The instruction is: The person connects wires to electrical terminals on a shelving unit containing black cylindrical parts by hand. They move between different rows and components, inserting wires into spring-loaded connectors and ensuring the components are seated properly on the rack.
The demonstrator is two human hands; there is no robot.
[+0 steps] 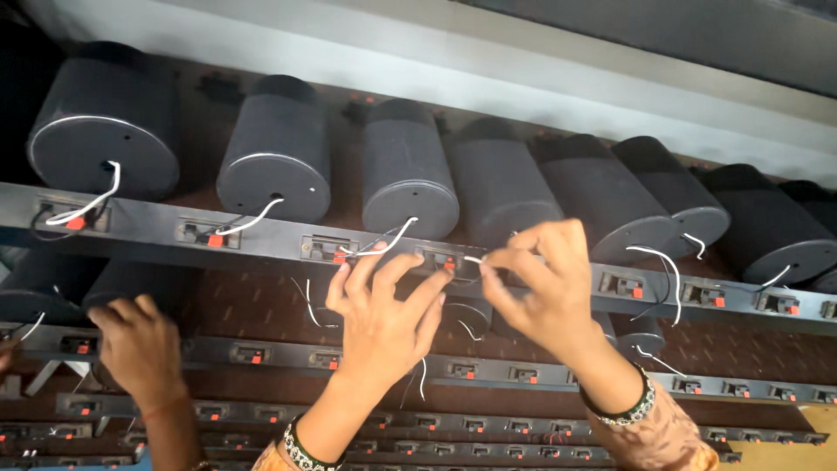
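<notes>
Wire slippage looks like the main risk: the thin white wire [475, 259] pinched by the right hand [534, 283] at the centre of the frame is fine and springy, and a small sideways tug could, I judge, bend its bare end or let it miss the red-tabbed terminal clip [443, 261] on the dark rail [261, 234]. Pressing the clip unevenly could also let it snap back before the wire seats.

The left hand [384, 314] rises from the lower middle, palm away from the camera, fingers [397, 266] spread and open, their tips resting on the rail beside the clip. The right hand comes in from the lower right, wrist bent, thumb and forefinger closed on the wire just right of the clip. Above, dark cylinders [410, 170] lie in a row across the frame's upper half. Another person's hand [139, 344] works a lower rail at lower left.
</notes>
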